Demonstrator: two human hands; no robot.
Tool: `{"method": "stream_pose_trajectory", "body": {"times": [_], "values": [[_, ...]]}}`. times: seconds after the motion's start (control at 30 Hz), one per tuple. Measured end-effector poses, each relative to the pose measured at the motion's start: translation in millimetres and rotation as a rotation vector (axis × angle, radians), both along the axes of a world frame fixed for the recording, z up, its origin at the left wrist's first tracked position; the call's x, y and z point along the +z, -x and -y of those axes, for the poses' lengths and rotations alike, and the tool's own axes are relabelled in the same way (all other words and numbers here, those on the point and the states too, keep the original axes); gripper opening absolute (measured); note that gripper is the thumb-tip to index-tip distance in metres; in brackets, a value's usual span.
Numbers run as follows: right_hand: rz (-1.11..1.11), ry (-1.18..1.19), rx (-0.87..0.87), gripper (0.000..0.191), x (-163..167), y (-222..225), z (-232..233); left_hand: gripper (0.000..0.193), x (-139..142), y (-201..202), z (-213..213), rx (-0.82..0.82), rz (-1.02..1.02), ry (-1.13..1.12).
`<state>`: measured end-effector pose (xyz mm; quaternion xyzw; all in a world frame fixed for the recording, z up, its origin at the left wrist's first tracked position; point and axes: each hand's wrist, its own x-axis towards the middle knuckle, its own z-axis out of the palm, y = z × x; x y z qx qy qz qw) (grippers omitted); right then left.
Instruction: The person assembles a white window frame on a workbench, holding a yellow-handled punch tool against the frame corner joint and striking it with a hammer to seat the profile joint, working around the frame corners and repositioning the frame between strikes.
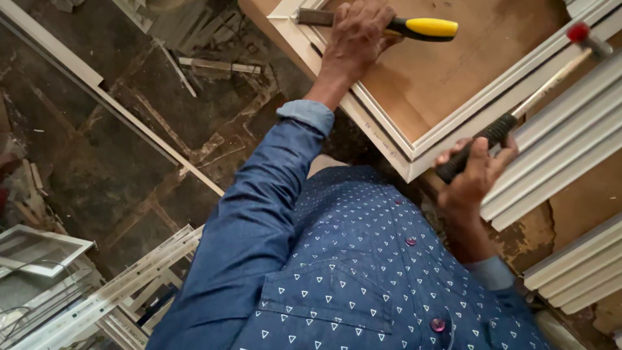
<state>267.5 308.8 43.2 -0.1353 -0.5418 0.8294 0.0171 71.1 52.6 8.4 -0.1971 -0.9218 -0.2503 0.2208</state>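
your left hand [356, 32] is wrapped around the chisel [389, 24], which lies nearly flat on the near-left corner of the white frame [389, 139]. its yellow and black handle points away from that corner, the metal blade toward it, so its long axis follows the frame's far rail. your right hand [472, 175] is closed on the black grip of the hammer [518, 113], just outside the frame's right rail, shaft slanting up and away to the red-tipped head. as i judge it, keep the blade seated steady and strike squarely along that axis.
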Motion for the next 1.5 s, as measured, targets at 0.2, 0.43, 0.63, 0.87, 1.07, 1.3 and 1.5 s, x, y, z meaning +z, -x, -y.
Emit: {"method": "stream_pose_trajectory", "body": {"times": [0.2,0.43,0.63,0.87,1.07,1.3,1.5], "values": [[0.086,0.046,0.178,0.042,-12.0,0.2,3.9,0.035,2.1,-0.7,3.3,-0.002,0.071,0.058],[0.067,0.010,0.161,0.046,-7.7,0.6,10.4,0.039,3.9,2.3,2.3,0.014,-0.010,0.015],[0.023,0.033,0.022,0.047,-10.2,1.3,13.3,0.039,3.9,1.3,5.0,0.014,0.007,0.017],[0.034,0.062,0.057,0.043,-8.8,-3.2,21.3,0.040,-0.3,2.9,4.7,0.008,-0.026,0.003],[0.067,-0.013,0.249,0.043,-4.6,0.3,20.3,0.039,-3.1,2.7,4.5,0.025,0.031,0.021],[0.072,0.018,0.220,0.047,-11.0,2.0,20.8,0.035,-10.2,4.7,6.4,0.085,-0.033,0.113],[0.078,0.073,0.083,0.047,-14.1,-4.2,21.9,0.041,-5.1,5.5,0.9,0.099,-0.038,0.012]]}}
